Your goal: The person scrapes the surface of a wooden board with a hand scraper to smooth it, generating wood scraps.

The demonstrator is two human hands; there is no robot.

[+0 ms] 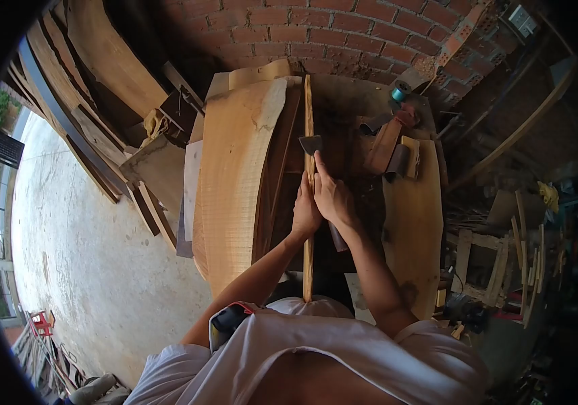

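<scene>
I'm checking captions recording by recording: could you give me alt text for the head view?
A person's left hand and right hand meet at a long, narrow wooden strip, the right index finger at a dark, flat piece across it. Wooden boards lie on either side, before a red brick wall.

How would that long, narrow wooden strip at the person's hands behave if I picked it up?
The wooden strip is probably light for its length, being so slim. It looks fairly stiff, since it runs straight with no visible bend. It may flex or snap if forced, though, given its narrowness.
</scene>
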